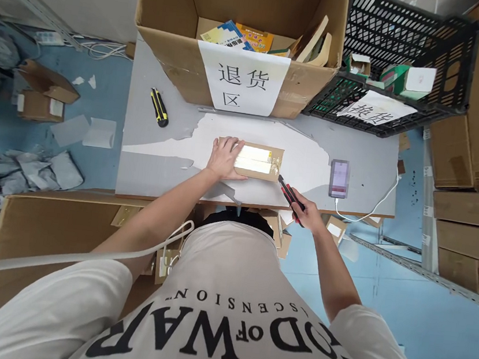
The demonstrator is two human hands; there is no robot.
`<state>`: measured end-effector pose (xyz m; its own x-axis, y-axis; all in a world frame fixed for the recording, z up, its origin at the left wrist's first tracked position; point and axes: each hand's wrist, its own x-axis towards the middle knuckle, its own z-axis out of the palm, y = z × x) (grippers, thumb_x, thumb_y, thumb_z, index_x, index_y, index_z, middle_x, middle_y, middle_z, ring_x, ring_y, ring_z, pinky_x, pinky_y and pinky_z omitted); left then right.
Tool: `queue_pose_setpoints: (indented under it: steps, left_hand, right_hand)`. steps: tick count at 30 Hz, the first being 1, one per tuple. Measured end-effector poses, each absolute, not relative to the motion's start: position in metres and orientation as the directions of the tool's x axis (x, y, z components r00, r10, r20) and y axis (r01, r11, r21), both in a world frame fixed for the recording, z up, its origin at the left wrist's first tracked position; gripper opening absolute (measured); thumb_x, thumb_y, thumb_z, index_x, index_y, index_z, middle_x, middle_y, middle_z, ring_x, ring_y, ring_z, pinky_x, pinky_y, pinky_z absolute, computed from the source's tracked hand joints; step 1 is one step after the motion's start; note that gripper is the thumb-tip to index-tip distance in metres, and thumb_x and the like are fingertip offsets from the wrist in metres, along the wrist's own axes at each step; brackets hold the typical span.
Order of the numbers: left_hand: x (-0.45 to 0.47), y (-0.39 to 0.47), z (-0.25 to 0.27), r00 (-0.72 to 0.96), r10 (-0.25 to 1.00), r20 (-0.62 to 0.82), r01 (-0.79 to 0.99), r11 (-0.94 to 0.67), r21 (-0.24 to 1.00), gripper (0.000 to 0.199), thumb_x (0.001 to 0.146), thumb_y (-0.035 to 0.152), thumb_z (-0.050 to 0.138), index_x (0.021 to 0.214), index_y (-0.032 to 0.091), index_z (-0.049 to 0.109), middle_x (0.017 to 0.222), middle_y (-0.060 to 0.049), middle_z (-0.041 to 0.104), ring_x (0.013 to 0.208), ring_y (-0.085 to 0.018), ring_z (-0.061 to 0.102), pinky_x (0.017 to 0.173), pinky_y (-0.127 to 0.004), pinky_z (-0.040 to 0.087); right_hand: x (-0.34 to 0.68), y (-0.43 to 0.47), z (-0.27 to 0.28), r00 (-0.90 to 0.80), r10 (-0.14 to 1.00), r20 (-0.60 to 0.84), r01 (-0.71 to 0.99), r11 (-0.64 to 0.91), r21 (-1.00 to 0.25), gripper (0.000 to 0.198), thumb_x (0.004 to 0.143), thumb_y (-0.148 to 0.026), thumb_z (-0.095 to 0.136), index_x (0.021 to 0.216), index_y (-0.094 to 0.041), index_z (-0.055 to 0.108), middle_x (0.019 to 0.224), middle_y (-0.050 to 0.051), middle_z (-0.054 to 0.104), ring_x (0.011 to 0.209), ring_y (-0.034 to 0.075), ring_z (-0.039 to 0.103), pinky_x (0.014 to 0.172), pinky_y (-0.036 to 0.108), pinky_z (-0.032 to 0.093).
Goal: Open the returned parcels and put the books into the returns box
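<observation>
A small brown cardboard box (275,159) with a white label (254,159) and clear tape lies flat on the table. My left hand (223,159) grips its left end, the fingers over the top and the thumb along the near side. In my right hand (309,212) is a red and black utility knife (292,196), closed in the fingers. The knife's tip points at the box's near right corner; whether it touches the cardboard I cannot tell.
On the table (363,200) lie a yellow and black utility knife (159,107) and a phone (339,179) on a white cable. Behind stand a large carton (167,57) of books and a black plastic crate (413,41) with small boxes. A white cable (81,256) crosses my left arm.
</observation>
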<state>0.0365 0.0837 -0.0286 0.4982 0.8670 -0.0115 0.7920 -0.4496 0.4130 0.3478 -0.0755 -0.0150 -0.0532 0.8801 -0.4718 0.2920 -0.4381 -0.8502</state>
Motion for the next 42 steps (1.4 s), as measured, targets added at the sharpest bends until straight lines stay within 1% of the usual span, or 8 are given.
queue_pose_setpoints:
  steps: [6, 11, 18, 22, 28, 32, 36, 42]
  left_hand:
    - [0.037, 0.081, -0.027, 0.512, 0.857, -0.047, 0.817, -0.47, 0.334, 0.112, 0.058, 0.072, 0.068, 0.146, 0.014, 0.032, 0.142, -0.023, 0.039, 0.132, -0.044, 0.03, 0.111, -0.065, 0.007]
    - [0.035, 0.08, -0.029, 0.528, 0.849, -0.021, 0.817, -0.5, 0.286, 0.092, 0.077, 0.072, 0.05, 0.147, 0.015, 0.031, 0.146, -0.021, 0.037, 0.136, -0.042, 0.029, 0.11, -0.068, 0.001]
    - [0.038, 0.063, -0.03, 0.571, 0.816, 0.092, 0.772, -0.572, 0.279, 0.059, 0.09, 0.052, 0.044, 0.138, 0.017, 0.045, 0.143, -0.019, 0.045, 0.136, -0.036, 0.035, 0.113, -0.063, 0.01]
    - [0.039, 0.042, -0.028, 0.681, 0.726, 0.089, 0.688, -0.677, 0.261, 0.054, 0.091, 0.046, 0.045, 0.135, 0.014, 0.049, 0.138, -0.02, 0.05, 0.131, -0.034, 0.041, 0.113, -0.058, 0.019]
    - [0.034, 0.031, -0.03, 0.692, 0.719, 0.061, 0.679, -0.678, 0.282, 0.058, 0.091, 0.043, 0.046, 0.14, 0.012, 0.044, 0.141, -0.019, 0.047, 0.134, -0.036, 0.038, 0.114, -0.056, 0.02]
    - [0.028, 0.022, -0.037, 0.71, 0.703, 0.046, 0.663, -0.689, 0.292, 0.06, 0.091, 0.044, 0.045, 0.142, 0.012, 0.042, 0.143, -0.018, 0.047, 0.135, -0.035, 0.037, 0.114, -0.056, 0.02]
    - [0.027, 0.015, -0.042, 0.709, 0.703, 0.05, 0.663, -0.69, 0.29, 0.067, 0.089, 0.048, 0.047, 0.142, 0.009, 0.041, 0.143, -0.019, 0.046, 0.135, -0.035, 0.036, 0.114, -0.054, 0.02]
    - [0.03, 0.014, -0.045, 0.695, 0.719, 0.019, 0.682, -0.667, 0.3, 0.075, 0.084, 0.052, 0.053, 0.144, 0.01, 0.037, 0.144, -0.019, 0.045, 0.135, -0.035, 0.037, 0.115, -0.052, 0.019]
  right_hand:
    - [0.369, -0.087, -0.015, 0.08, 0.889, -0.451, 0.497, -0.428, -0.755, 0.064, 0.09, -0.046, 0.045, 0.148, -0.021, 0.036, 0.064, -0.001, 0.06, 0.047, 0.014, 0.053, 0.051, 0.03, 0.05]
    - [0.362, -0.069, -0.048, 0.36, 0.883, -0.302, 0.804, -0.457, -0.38, 0.062, 0.094, -0.03, 0.029, 0.154, -0.016, 0.02, 0.113, 0.017, 0.061, 0.088, 0.026, 0.061, 0.08, 0.042, 0.05]
    - [0.338, -0.042, -0.105, 0.393, 0.848, -0.354, 0.904, -0.428, -0.021, 0.072, 0.086, -0.007, 0.033, 0.153, -0.032, 0.02, 0.126, 0.016, 0.043, 0.11, 0.03, 0.051, 0.088, 0.042, 0.044]
    - [0.333, -0.046, -0.118, 0.398, 0.843, -0.361, 0.908, -0.418, 0.024, 0.07, 0.087, -0.01, 0.038, 0.152, -0.03, 0.023, 0.127, 0.018, 0.041, 0.112, 0.032, 0.048, 0.086, 0.044, 0.045]
    - [0.334, -0.026, -0.087, 0.265, 0.956, -0.128, 0.939, -0.286, -0.188, 0.056, 0.092, -0.025, 0.034, 0.148, -0.021, 0.033, 0.136, 0.02, 0.039, 0.125, 0.035, 0.039, 0.097, 0.054, 0.038]
    - [0.315, 0.03, -0.037, -0.106, 0.992, 0.069, 0.933, 0.123, -0.338, 0.062, 0.095, -0.043, 0.035, 0.15, -0.016, 0.028, 0.143, 0.019, 0.037, 0.133, 0.03, 0.034, 0.106, 0.047, 0.033]
    - [0.284, 0.076, -0.007, -0.483, 0.87, -0.098, 0.858, 0.448, -0.252, 0.066, 0.091, -0.049, 0.046, 0.149, -0.02, 0.032, 0.151, 0.017, 0.033, 0.137, 0.033, 0.03, 0.109, 0.049, 0.027]
    - [0.267, 0.085, -0.004, -0.551, 0.802, -0.233, 0.834, 0.543, -0.104, 0.055, 0.096, -0.038, 0.039, 0.148, -0.019, 0.033, 0.147, 0.019, 0.041, 0.126, 0.033, 0.044, 0.099, 0.044, 0.033]
